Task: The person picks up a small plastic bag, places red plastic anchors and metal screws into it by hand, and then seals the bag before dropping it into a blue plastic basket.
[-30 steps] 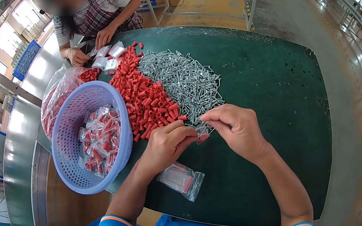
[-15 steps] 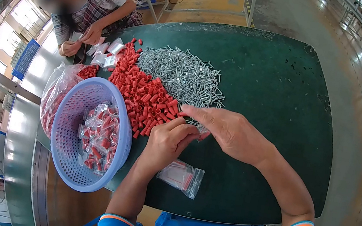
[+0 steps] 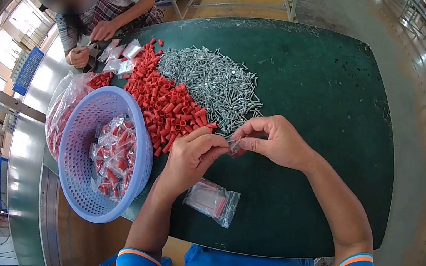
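Note:
Between my two hands is a small clear plastic bag (image 3: 234, 146) with something red in it, partly hidden by the fingers. My left hand (image 3: 192, 155) pinches one side of the bag. On the other side, the thumb and fingers of my right hand (image 3: 272, 141) are closed on its edge. Just beyond them lie a heap of red plastic caps (image 3: 171, 112) and a pile of silver screws (image 3: 212, 85). Nearer to me, a stack of flat clear bags (image 3: 211, 201) with red edging rests on the green table.
A lavender perforated basket (image 3: 68, 165) at the left holds several filled bags of red pieces (image 3: 117, 159). Behind it stands a large clear sack (image 3: 62, 108). Across the table sits a co-worker (image 3: 112, 9), hands near small bags (image 3: 124, 56). The table edge (image 3: 238, 251) runs before me.
My right hand has drawn back from over the caps and screws and now pinches the bag beside my left hand. The co-worker's hands have moved slightly apart.

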{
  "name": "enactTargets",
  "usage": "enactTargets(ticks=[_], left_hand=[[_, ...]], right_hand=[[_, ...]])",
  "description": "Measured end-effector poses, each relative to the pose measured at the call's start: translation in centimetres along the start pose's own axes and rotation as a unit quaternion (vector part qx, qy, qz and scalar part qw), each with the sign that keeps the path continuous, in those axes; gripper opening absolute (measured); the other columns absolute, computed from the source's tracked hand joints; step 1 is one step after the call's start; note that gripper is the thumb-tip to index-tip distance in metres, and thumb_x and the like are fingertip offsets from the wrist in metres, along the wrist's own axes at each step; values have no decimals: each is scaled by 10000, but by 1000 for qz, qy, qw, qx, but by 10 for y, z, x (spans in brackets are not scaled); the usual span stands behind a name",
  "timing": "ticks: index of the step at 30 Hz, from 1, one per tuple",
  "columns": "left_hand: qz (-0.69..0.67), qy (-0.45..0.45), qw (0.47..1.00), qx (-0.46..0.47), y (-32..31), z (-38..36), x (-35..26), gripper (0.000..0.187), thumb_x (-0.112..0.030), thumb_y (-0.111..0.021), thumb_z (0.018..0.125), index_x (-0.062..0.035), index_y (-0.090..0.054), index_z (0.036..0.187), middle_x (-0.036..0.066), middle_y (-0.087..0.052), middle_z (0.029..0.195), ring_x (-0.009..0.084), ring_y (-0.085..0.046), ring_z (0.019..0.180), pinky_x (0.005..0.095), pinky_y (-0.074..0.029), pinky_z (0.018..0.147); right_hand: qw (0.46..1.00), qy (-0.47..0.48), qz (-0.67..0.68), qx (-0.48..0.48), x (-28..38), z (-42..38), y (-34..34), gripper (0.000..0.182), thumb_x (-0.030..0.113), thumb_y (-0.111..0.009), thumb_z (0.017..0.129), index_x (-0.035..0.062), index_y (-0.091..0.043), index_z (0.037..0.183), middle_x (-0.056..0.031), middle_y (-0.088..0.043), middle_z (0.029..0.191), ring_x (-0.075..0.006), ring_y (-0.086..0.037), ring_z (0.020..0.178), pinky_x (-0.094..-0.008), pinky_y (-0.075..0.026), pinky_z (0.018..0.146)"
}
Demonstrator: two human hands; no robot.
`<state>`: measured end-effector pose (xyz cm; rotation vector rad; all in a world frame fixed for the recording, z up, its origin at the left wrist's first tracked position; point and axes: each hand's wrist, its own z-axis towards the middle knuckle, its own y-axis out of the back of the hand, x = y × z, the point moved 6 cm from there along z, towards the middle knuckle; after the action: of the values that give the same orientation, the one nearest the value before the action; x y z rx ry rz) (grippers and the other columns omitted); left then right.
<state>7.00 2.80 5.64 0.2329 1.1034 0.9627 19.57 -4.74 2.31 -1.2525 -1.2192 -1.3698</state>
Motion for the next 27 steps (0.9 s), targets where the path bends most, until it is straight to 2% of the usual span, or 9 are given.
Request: enactTargets(ticks=[2,4,6,7,9,11,13,23,27], left_hand=[[-13,-15,1000,-11,0,-1,4,116,43,-636,746,-3,-603,847,55,-539,669,141,-518,560,243,-404,510],[-24,-35,999,-26,1,-3,2,133,26,-635,763,-5,-595,885,45,-520,650,124,-505,539,243,-402,501],[-111,130,983,-61,0,-9,17,168,4,-622,802,-8,-573,962,6,-506,655,56,-461,562,197,-351,502],[-109,126,984,-63,-3,-7,15,168,4,-622,802,-8,-573,962,6,-506,655,56,-461,562,197,-351,502],[-278,164,939,-121,-7,-7,18,213,-21,-629,815,-10,-551,1013,-23,-491,667,17,-431,595,165,-310,516],[-239,192,947,-93,-12,-13,27,160,-25,-629,821,0,-571,968,-29,-519,702,12,-443,611,154,-324,531],[-318,215,916,-115,-18,-15,31,107,-34,-618,837,6,-585,930,-33,-544,731,2,-451,631,146,-333,537],[-301,191,926,-128,-15,-13,28,53,-39,-593,858,4,-623,867,-42,-561,736,-2,-449,626,155,-341,535],[-271,169,942,-105,-15,-13,25,77,-47,-586,864,15,-626,844,-29,-557,725,11,-449,615,163,-340,532]], right_hand=[[995,-6,103,7,-7,2,-2,140,74,-622,830,-24,-610,928,-58,-645,840,-117,-615,772,-256,-498,743],[993,-4,121,-12,-5,2,-2,131,81,-622,834,-23,-609,913,-59,-641,838,-116,-615,772,-249,-501,732],[990,2,137,-28,-3,2,-5,125,87,-622,838,-21,-607,897,-60,-638,836,-116,-614,772,-241,-504,721],[989,12,137,-58,-3,1,-5,113,75,-623,833,-26,-611,883,-51,-633,808,-97,-603,750,-231,-499,694],[986,25,138,-87,-1,2,-3,102,62,-624,829,-31,-614,868,-43,-628,780,-78,-592,728,-220,-494,667],[971,24,216,-96,-3,1,-6,98,53,-622,829,-29,-611,879,-46,-631,795,-81,-601,738,-225,-501,673],[976,29,191,-103,-3,0,-4,97,51,-622,828,-30,-610,882,-49,-632,801,-85,-606,743,-227,-504,678],[976,20,194,-100,0,0,-8,134,81,-634,830,-37,-612,891,-57,-637,808,-94,-609,738,-225,-502,679],[981,23,157,-115,-7,1,-10,145,100,-627,840,-38,-613,881,-58,-637,801,-98,-606,733,-228,-500,680]])
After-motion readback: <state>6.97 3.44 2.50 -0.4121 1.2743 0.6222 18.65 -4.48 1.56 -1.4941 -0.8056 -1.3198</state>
